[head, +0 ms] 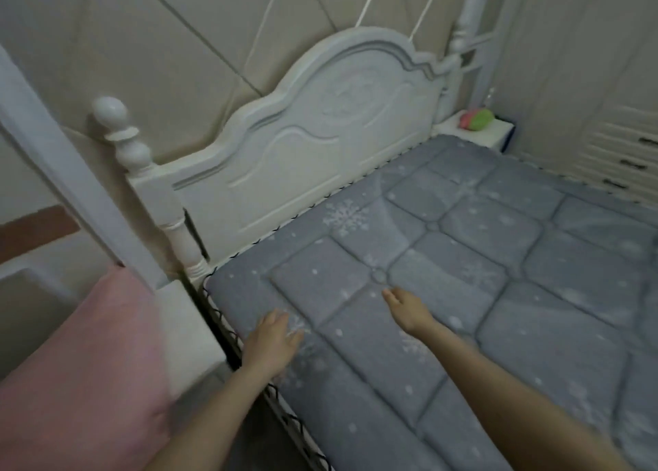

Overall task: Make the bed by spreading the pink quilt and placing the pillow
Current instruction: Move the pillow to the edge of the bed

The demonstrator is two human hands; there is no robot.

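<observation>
A bed with a grey quilted mattress pad (498, 242) printed with white snowflakes fills the right half of the view. Its white carved headboard (302, 143) stands at the far side. A pink pillow (85, 374) lies off the bed at the lower left, beside the bed corner. My left hand (270, 342) hovers flat over the near left edge of the pad, fingers straight. My right hand (406, 308) reaches out over the pad, fingers straight and empty. No pink quilt is in view.
A white bedpost (124, 139) with a round knob rises at the headboard's left end. A white bedside stand (477, 128) at the far right holds a green and red object (477, 119). Drawers (626, 164) line the right wall.
</observation>
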